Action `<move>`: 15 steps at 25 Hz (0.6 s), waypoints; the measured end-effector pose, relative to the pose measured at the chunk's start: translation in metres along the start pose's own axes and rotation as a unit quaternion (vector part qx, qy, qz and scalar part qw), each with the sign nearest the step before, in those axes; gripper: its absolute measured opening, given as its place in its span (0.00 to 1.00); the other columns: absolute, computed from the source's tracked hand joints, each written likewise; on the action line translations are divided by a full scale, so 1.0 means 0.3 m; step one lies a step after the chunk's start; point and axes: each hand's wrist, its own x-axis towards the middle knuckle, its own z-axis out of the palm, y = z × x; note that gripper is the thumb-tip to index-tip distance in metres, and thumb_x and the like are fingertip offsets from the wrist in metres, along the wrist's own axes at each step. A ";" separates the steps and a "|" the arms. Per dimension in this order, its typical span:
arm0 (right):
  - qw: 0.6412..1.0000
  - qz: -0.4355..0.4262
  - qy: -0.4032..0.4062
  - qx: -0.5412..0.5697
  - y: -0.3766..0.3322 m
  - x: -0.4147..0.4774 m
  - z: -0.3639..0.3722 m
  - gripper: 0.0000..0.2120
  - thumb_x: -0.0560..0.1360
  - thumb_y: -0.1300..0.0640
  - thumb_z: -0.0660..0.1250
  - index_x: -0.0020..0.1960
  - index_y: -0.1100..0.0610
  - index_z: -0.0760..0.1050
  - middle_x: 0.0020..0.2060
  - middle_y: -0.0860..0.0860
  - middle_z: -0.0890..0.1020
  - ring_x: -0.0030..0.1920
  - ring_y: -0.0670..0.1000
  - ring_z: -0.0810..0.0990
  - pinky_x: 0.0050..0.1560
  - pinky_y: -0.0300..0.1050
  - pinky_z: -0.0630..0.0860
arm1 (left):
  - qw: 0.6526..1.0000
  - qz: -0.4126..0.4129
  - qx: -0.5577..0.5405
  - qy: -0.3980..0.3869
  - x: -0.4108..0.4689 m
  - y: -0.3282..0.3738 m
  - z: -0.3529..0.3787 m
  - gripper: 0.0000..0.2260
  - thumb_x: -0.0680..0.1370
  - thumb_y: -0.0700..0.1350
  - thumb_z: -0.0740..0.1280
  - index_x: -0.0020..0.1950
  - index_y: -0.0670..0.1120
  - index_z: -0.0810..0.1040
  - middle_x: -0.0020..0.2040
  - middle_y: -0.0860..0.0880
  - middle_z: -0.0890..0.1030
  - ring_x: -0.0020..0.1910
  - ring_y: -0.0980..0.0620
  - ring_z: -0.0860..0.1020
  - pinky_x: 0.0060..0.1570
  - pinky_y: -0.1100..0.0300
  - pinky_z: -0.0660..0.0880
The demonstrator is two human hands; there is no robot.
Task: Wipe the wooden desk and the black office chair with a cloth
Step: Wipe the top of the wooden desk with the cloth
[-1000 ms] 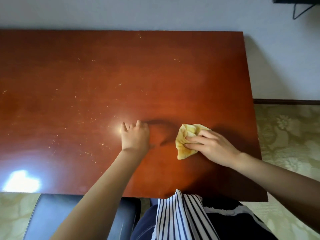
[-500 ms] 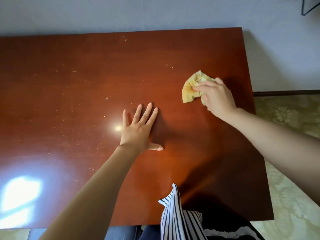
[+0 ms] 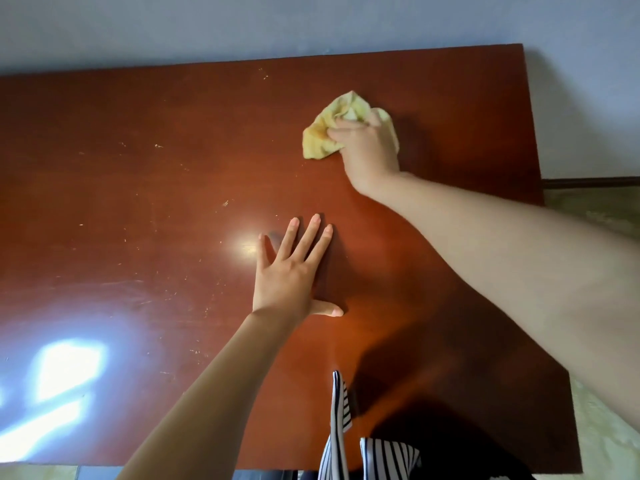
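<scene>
Your right hand (image 3: 369, 147) has its fingers curled over the bunched yellow cloth (image 3: 323, 133), pressing it onto the wooden desk (image 3: 138, 161) at about one o'clock from your body, toward the far right corner near the wall (image 3: 207, 26). Your left hand (image 3: 289, 271) lies flat with fingers spread and straight, palm down at mid-desk, gripping nothing and apparently bracing you as you reach. You look to be in the desk-wiping step; the chair is not yet begun and shows, if at all, only as a dark sliver at the near edge, too little to tell. The next stroke would call for sweeping toward nine and ten o'clock, where pale specks and crumbs (image 3: 157, 146) dot the surface. The braced left hand sits in that path at twelve o'clock and would need lifting. A striped garment (image 3: 337, 410) hangs over the near edge at six o'clock.
</scene>
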 end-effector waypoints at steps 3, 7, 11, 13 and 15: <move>0.993 -0.106 -0.055 0.019 -0.050 -0.093 0.033 0.19 0.81 0.53 0.51 0.70 0.47 0.69 0.72 0.49 0.66 0.69 0.55 0.61 0.70 0.44 0.57 | 1.000 -0.002 0.006 -0.005 0.005 -0.003 -0.006 0.58 0.59 0.78 0.60 0.71 0.55 0.25 0.77 0.55 0.33 0.76 0.49 0.36 0.71 0.38 0.42; 0.984 -0.172 -0.053 0.019 -0.039 -0.246 0.039 0.18 0.81 0.58 0.55 0.69 0.49 0.71 0.69 0.48 0.70 0.67 0.57 0.65 0.67 0.47 0.59 | 0.999 -0.009 0.027 -0.022 0.007 0.002 -0.017 0.57 0.60 0.78 0.60 0.70 0.54 0.26 0.77 0.53 0.35 0.77 0.48 0.37 0.71 0.38 0.40; 0.992 -0.115 0.003 0.051 0.000 -0.372 0.021 0.18 0.78 0.63 0.58 0.64 0.51 0.76 0.63 0.47 0.77 0.59 0.56 0.71 0.59 0.47 0.67 | 0.998 -0.016 0.043 -0.036 0.006 0.009 -0.034 0.58 0.61 0.78 0.61 0.75 0.53 0.31 0.78 0.54 0.38 0.77 0.49 0.37 0.71 0.36 0.41; 0.993 -0.108 0.009 0.037 0.041 -0.417 0.006 0.18 0.78 0.64 0.58 0.63 0.52 0.77 0.63 0.48 0.77 0.57 0.57 0.71 0.57 0.49 0.69 | 0.998 -0.018 0.041 -0.038 0.005 0.013 -0.038 0.57 0.61 0.77 0.62 0.76 0.53 0.33 0.78 0.55 0.37 0.77 0.49 0.38 0.71 0.36 0.42; 0.993 -0.114 0.014 0.012 0.110 -0.438 -0.020 0.17 0.77 0.66 0.60 0.63 0.54 0.77 0.63 0.50 0.78 0.57 0.60 0.72 0.56 0.52 0.72 | 0.999 -0.018 0.038 -0.035 0.001 0.018 -0.040 0.58 0.60 0.77 0.63 0.76 0.54 0.33 0.78 0.55 0.36 0.77 0.49 0.39 0.71 0.37 0.43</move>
